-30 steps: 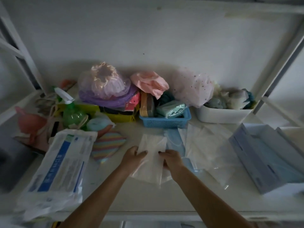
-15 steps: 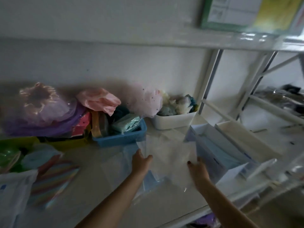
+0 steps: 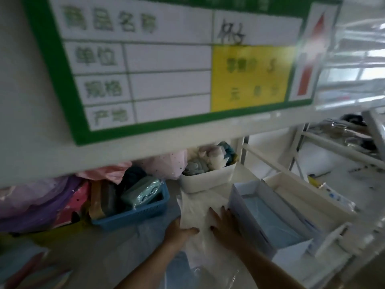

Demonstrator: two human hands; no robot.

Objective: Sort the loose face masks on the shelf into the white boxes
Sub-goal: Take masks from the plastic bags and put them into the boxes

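Note:
A white face mask (image 3: 194, 213) in a clear wrapper lies on the shelf between my hands. My left hand (image 3: 179, 232) grips its left edge with the thumb on top. My right hand (image 3: 225, 224) lies flat on its right side, fingers spread. Blue masks (image 3: 154, 243) lie under and left of it. Right of my right hand stands an open white box (image 3: 248, 217) with blue masks inside. Beyond it sits a second white box (image 3: 308, 197), which looks empty.
A blue basket (image 3: 133, 215) of packets and a white tub (image 3: 206, 180) of soft items stand behind the masks. Pink and purple caps pile at the left. A green-framed label card (image 3: 145, 65) on the upper shelf's front edge fills the top of the view.
My view has swung up and to the right, so the upper shelf's label now fills the top. Both hands moved right with the white mask, close to the open white box.

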